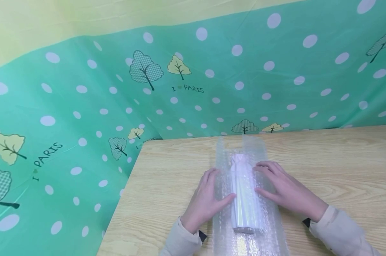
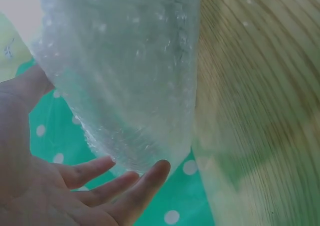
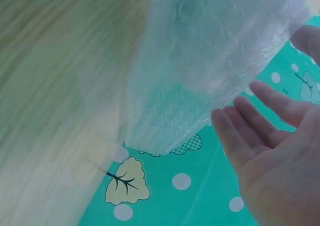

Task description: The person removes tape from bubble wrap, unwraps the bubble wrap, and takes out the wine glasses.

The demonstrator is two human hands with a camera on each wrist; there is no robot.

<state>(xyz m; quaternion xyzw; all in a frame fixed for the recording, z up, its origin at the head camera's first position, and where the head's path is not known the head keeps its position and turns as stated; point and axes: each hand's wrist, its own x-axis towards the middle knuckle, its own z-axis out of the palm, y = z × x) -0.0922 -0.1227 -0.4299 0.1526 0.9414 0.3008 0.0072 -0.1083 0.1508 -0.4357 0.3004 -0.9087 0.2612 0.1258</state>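
A long white object (image 1: 244, 192), narrowed near its far end, lies lengthwise on a sheet of clear bubble wrap (image 1: 223, 241) on the table. The left hand (image 1: 205, 199) rests at its left side, thumb on the object's edge and fingers on the wrap. From the right, the right hand (image 1: 285, 188) touches the object and wrap with thumb and fingertips. In the left wrist view the fingers of the left hand (image 2: 85, 186) are extended against the wrap (image 2: 130, 75). Relaxed, lightly bent fingers of the right hand (image 3: 280, 146) touch the wrap's edge (image 3: 200, 85) in the right wrist view.
The light wooden table (image 1: 340, 160) extends to both sides of the wrap. Behind it and to the left hangs a green cloth (image 1: 186, 113) with white dots and printed trees. The wrap reaches close to the table's far edge.
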